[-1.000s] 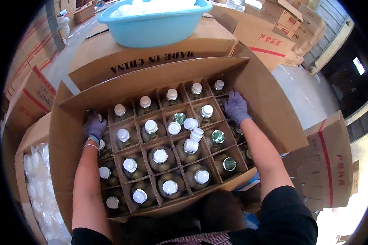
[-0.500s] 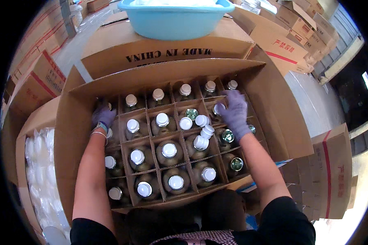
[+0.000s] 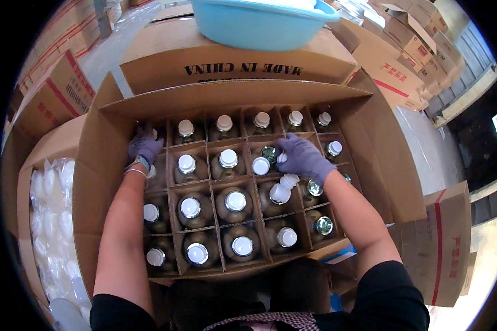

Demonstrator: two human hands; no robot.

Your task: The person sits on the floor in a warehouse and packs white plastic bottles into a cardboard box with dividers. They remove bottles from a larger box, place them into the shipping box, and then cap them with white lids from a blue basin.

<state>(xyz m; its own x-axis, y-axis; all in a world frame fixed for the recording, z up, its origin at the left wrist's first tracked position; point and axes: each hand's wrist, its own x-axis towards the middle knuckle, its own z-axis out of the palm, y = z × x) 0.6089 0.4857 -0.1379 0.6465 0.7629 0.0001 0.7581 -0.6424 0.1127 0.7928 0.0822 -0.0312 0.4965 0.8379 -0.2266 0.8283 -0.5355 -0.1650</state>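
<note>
Plainly upright, bottles (image 3: 236, 205) pointing upward, long axes vertical, inside divided carton (image 3: 248, 94)

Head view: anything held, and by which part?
Right purple-gloved hand covers the right side of a round white plastic cap; grip cannot be told. Left purple-gloved hand: hold cannot be told.

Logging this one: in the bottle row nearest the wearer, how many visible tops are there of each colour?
White or whitish bottle tops: 4
Shiny greenish bottle top: 1
Total visible: 5
The right forearm may hide another at that end.
</note>
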